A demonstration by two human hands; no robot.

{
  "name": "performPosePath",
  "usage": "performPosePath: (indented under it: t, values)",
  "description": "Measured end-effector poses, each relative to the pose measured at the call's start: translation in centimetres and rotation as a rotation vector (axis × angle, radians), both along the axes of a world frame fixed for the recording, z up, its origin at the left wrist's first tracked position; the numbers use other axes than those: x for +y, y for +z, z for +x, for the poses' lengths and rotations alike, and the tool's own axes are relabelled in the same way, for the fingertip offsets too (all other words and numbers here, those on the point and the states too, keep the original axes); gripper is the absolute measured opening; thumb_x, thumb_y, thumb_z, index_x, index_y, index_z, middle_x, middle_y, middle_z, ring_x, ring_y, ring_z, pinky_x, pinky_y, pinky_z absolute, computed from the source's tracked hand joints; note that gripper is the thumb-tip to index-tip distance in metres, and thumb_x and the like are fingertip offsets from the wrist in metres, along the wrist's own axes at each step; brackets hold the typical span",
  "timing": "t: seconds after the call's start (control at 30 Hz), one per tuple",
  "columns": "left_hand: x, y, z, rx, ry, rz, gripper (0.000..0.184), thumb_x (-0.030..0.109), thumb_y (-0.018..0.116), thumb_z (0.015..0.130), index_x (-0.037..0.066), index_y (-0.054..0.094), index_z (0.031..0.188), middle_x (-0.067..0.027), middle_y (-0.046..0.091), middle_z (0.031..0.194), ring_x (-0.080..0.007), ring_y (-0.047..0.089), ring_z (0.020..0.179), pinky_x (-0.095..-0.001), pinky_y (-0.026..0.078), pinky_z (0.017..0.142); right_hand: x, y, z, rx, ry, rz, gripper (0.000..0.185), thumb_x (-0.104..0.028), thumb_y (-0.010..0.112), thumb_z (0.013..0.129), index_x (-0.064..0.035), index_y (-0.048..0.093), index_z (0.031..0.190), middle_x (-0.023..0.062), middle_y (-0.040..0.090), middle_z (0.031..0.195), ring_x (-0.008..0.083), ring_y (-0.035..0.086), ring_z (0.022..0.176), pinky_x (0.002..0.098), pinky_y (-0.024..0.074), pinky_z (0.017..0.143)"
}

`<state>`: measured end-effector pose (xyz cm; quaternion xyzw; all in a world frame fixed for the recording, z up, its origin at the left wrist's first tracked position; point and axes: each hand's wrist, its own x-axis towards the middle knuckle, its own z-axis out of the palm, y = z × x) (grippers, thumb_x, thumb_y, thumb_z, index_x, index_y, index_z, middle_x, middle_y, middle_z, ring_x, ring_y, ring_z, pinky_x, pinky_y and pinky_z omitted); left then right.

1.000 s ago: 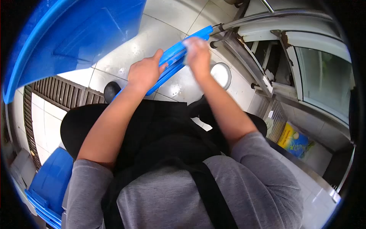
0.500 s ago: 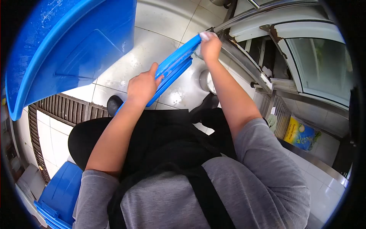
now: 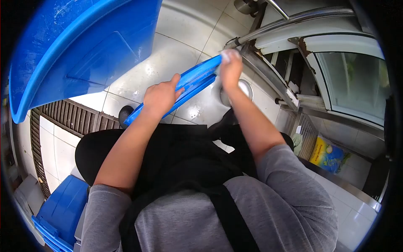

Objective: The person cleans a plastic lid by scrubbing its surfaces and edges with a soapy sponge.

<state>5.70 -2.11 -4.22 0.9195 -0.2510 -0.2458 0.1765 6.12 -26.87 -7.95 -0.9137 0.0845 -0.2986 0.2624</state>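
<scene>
A blue plastic lid (image 3: pixel 195 75), seen nearly edge-on, slants across the space in front of my knees. My left hand (image 3: pixel 160 97) is closed on its near side, thumb along the top. At the lid's upper right end is my right hand (image 3: pixel 231 69), fingers curled in and smeared by motion. Something whitish shows at those fingers; whether it is a cloth, a pad or foam I cannot tell. The lid's underside is mostly hidden.
A large blue bin (image 3: pixel 113 54) stands at upper left. Beneath it runs a brown drain grate (image 3: pixel 79 117). A round metal container (image 3: pixel 244 90) sits on the wet tiles. Blue lidded bins (image 3: pixel 63 210) lie at lower left. A metal-framed unit (image 3: pixel 336 42) and a yellow-blue bag (image 3: pixel 327 154) are at right.
My right hand has moved down slightly, and the lid's upper end has dropped and now lies flatter. My left hand keeps its hold, shifted a little. More of the round metal container shows.
</scene>
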Motion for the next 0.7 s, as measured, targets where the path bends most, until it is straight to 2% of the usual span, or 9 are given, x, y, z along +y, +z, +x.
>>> performPosePath:
  t: [0.03,0.1,0.17,0.3,0.43,0.47,0.57,0.63,0.7]
  values:
    - [0.1,0.1,0.1,-0.003,0.007,-0.004,0.035,0.039,0.056,0.094,0.013,0.044,0.113,-0.0170,0.070,0.086,-0.0370,0.069,0.083,-0.0498,0.053,0.074,2.5,0.5,-1.2,0.171,-0.005,0.111,0.014,-0.004,0.054,0.080,-0.0045,0.063,0.091,0.0178,0.063,0.091,0.0364,0.059,0.088,0.0442,0.0465,0.079]
    - [0.2,0.1,0.3,-0.016,0.007,0.004,0.035,0.037,0.057,0.094,0.012,0.045,0.115,-0.0173,0.070,0.088,-0.0371,0.069,0.084,-0.0494,0.053,0.075,7.5,-1.4,-3.4,-0.001,0.327,-0.111,0.015,-0.013,0.054,0.086,-0.0045,0.065,0.092,0.0157,0.065,0.096,0.0361,0.061,0.095,0.0447,0.0472,0.086]
    - [0.5,-1.0,0.6,-0.041,0.009,-0.015,0.038,0.040,0.059,0.093,0.013,0.046,0.117,-0.0176,0.070,0.086,-0.0378,0.068,0.082,-0.0498,0.053,0.073,12.4,0.1,-5.3,-0.005,0.338,0.037,0.013,-0.011,0.055,0.084,-0.0049,0.065,0.091,0.0156,0.065,0.097,0.0370,0.061,0.097,0.0446,0.0481,0.088]
    - [1.9,-0.8,0.8,-0.040,-0.011,-0.045,0.042,0.043,0.062,0.091,0.013,0.049,0.118,-0.0170,0.069,0.085,-0.0382,0.068,0.083,-0.0498,0.053,0.072,2.9,-1.5,-2.3,0.068,0.272,-0.191,0.018,-0.006,0.060,0.081,-0.0092,0.068,0.098,0.0126,0.068,0.101,0.0363,0.062,0.098,0.0459,0.0470,0.090]
    - [4.3,-1.2,1.9,-0.135,-0.130,-0.026,0.047,0.048,0.065,0.086,0.015,0.050,0.115,-0.0149,0.069,0.082,-0.0364,0.068,0.081,-0.0480,0.053,0.069,-7.1,-0.8,-1.9,0.456,-0.118,0.309,0.020,-0.008,0.064,0.088,-0.0024,0.068,0.107,0.0134,0.070,0.100,0.0285,0.065,0.093,0.0342,0.0488,0.083]
    - [4.4,-1.1,1.9,-0.137,-0.131,-0.020,0.047,0.048,0.065,0.086,0.015,0.050,0.115,-0.0149,0.069,0.082,-0.0364,0.068,0.081,-0.0480,0.053,0.069,-7.7,-1.5,-2.6,0.454,-0.117,0.315,0.020,-0.008,0.064,0.088,-0.0024,0.068,0.107,0.0134,0.070,0.100,0.0285,0.065,0.093,0.0342,0.0488,0.083]
    - [4.6,-0.8,2.1,-0.180,-0.134,0.054,0.048,0.050,0.067,0.084,0.015,0.050,0.113,-0.0124,0.069,0.082,-0.0336,0.068,0.079,-0.0459,0.053,0.068,-7.3,-4.8,-4.6,0.299,-0.094,0.991,0.018,-0.010,0.063,0.094,-0.0025,0.066,0.111,0.0053,0.068,0.099,0.0166,0.064,0.090,0.0296,0.0488,0.082]
    - [2.9,-0.9,1.5,-0.298,-0.111,0.020,0.047,0.050,0.067,0.084,0.016,0.051,0.111,-0.0102,0.069,0.082,-0.0314,0.069,0.079,-0.0445,0.053,0.070,-4.5,-3.8,-5.8,0.134,-0.311,1.432,0.023,-0.011,0.063,0.095,-0.0034,0.062,0.117,0.0062,0.067,0.102,0.0177,0.063,0.095,0.0315,0.0498,0.085]
    - [-0.6,-1.2,1.0,-0.355,-0.228,0.055,0.045,0.047,0.066,0.086,0.016,0.050,0.114,-0.0105,0.070,0.085,-0.0314,0.069,0.081,-0.0447,0.053,0.069,-3.3,-5.4,-6.5,0.078,-0.309,1.569,0.025,-0.011,0.062,0.096,-0.0035,0.060,0.119,0.0064,0.066,0.103,0.0180,0.063,0.097,0.0322,0.0504,0.086]
